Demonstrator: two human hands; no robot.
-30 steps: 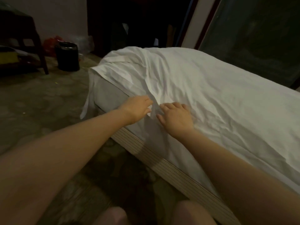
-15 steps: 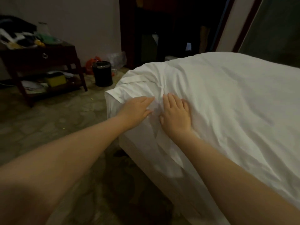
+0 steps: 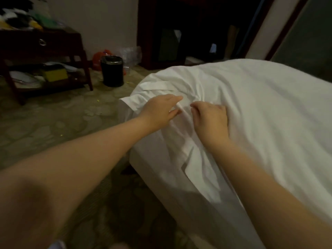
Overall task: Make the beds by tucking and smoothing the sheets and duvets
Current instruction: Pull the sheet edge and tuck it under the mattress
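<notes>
A bed fills the right half of the view, covered by a white sheet (image 3: 260, 112) that bunches into folds at the near left corner (image 3: 143, 97). My left hand (image 3: 159, 110) pinches a ridge of that sheet between thumb and fingers just beside the corner. My right hand (image 3: 210, 119) lies a little to its right on top of the bed, fingers curled and gathering the same fold of sheet. The sheet hangs loose down the bed's side (image 3: 179, 168) below my hands.
A black waste bin (image 3: 111, 71) stands on the patterned floor (image 3: 53, 123) left of the bed corner. A dark wooden side table (image 3: 43, 56) with clutter is at far left. Dark furniture (image 3: 170, 33) stands behind the bed.
My right hand's flat fingers have curled and gathered the sheet. My left hand has closed thumb and fingers on the fold. The view has shifted slightly closer to the bed corner.
</notes>
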